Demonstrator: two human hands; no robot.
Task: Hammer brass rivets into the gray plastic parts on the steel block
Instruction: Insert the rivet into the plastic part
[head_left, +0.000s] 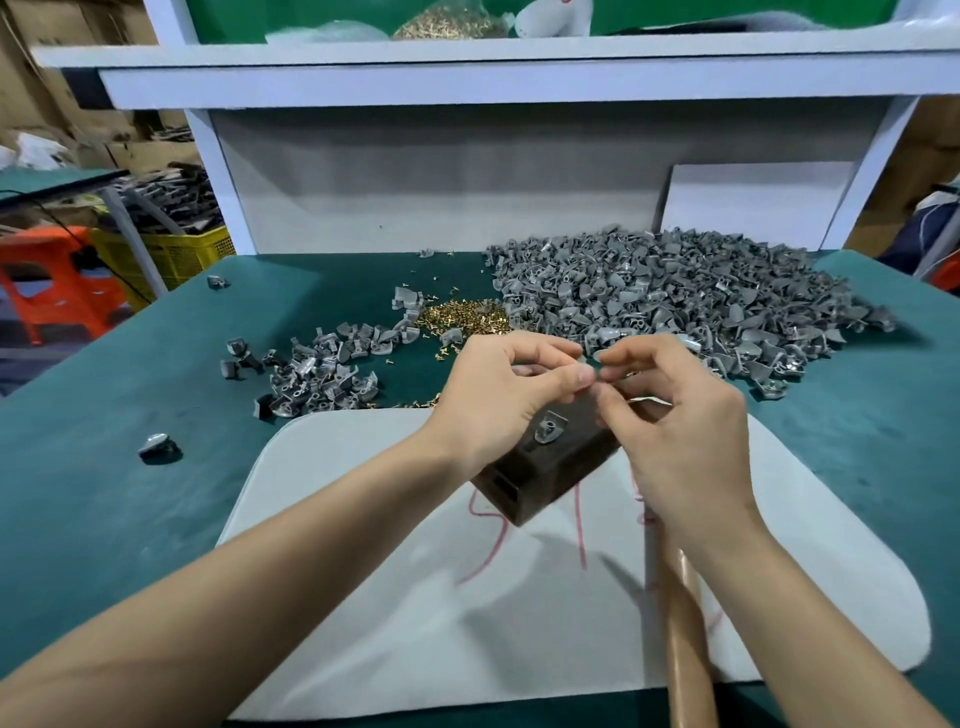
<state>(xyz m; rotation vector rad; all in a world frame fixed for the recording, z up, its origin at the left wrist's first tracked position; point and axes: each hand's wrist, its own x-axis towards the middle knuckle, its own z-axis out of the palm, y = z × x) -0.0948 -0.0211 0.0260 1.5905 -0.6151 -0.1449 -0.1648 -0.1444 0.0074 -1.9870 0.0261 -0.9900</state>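
A dark steel block (540, 467) sits on a pale grey mat (415, 597), and one gray plastic part (549, 432) lies on its top. Above the block my left hand (498, 395) and my right hand (680, 426) meet fingertip to fingertip, both with curled fingers. What they pinch is too small to make out; a thin metal sliver (649, 400) shows by my right fingers. A hammer's wooden handle (680, 649) lies under my right forearm. Loose brass rivets (467, 318) are heaped behind my hands.
A large heap of gray plastic parts (675, 301) fills the green table's back right. A smaller pile of parts (317, 374) lies at the left, with single parts (158, 447) nearer the left edge. A shelf frame (467, 78) rises behind.
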